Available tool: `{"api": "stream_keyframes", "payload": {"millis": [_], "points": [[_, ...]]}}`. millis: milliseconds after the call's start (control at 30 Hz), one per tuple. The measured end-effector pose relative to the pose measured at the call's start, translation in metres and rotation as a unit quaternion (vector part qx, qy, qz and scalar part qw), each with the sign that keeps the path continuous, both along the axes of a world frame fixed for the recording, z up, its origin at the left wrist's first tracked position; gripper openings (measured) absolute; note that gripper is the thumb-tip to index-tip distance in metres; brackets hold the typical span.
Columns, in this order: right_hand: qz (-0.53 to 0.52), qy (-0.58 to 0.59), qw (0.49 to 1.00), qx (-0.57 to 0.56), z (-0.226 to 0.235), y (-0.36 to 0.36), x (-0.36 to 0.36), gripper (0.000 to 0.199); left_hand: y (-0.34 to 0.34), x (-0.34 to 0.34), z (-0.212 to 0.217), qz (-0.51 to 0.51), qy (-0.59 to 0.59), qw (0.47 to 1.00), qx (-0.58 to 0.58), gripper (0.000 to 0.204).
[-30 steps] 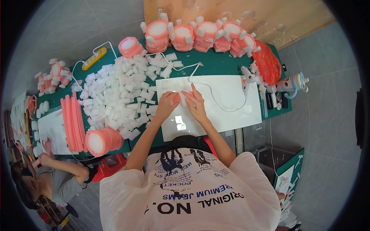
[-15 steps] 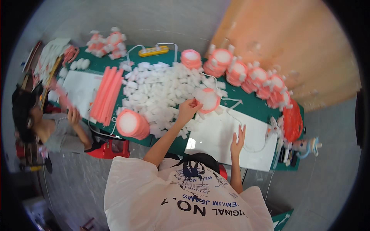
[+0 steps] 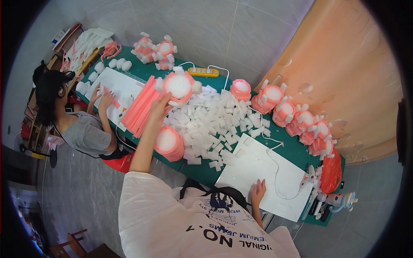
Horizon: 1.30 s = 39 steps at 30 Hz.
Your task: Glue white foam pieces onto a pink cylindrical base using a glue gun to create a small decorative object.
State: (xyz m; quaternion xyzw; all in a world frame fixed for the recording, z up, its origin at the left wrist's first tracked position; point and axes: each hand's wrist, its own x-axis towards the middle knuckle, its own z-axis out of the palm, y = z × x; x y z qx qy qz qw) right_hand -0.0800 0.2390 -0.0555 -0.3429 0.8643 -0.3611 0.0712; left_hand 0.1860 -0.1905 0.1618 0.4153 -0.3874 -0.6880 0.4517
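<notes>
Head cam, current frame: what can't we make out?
All in the head view:
Underside of the held pink-and-white foam piece: faces away from the camera.
Some fingertips of the left hand: hidden behind that piece.
Green table beneath the white foam heap: covered by blocks.
Right hand touching the white board or not: overhead angle.
Inside of the red bag: hidden by its crumpled plastic.

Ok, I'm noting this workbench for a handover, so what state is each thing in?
Left hand: gripping the pink-rimmed disc
Pink-rimmed disc: held, white pieces round its rim
Right hand: empty, at the white board
White board: lying flat
White foam blocks: loose, heaped
Pink strips: side by side
Yellow power strip: cables plugged in
Red bag: crumpled
</notes>
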Motion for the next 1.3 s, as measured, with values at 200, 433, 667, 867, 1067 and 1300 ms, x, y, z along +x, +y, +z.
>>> {"api": "stream_keyframes", "payload": {"millis": [200,433,667,867,1067,1300], "points": [[0.006,-0.023,0.999,-0.025,0.005,-0.002,0.003,0.033,-0.101,0.028,-0.063,0.015,-0.036,0.999,0.024,0.027],[0.009,0.009,1.0,-0.008,0.004,0.0,0.001,0.032,-0.125,0.029,-0.11,-0.051,-0.188,0.977,0.089,0.039],[0.017,-0.01,1.0,-0.019,0.006,0.001,0.002,0.032,-0.082,0.067,-0.129,-0.052,-0.244,0.966,0.065,0.041],[0.011,-0.006,1.0,-0.016,0.01,-0.001,0.003,0.034,-0.005,0.102,-0.119,0.012,-0.147,0.989,0.008,0.029],[-0.024,0.004,0.999,-0.034,0.01,-0.007,0.009,0.033,0.071,0.131,-0.18,0.148,-0.313,0.928,-0.138,0.024],[-0.05,0.039,0.997,-0.037,0.004,-0.012,0.011,0.033,0.116,0.132,-0.266,0.113,-0.451,0.862,-0.204,0.019]]}}
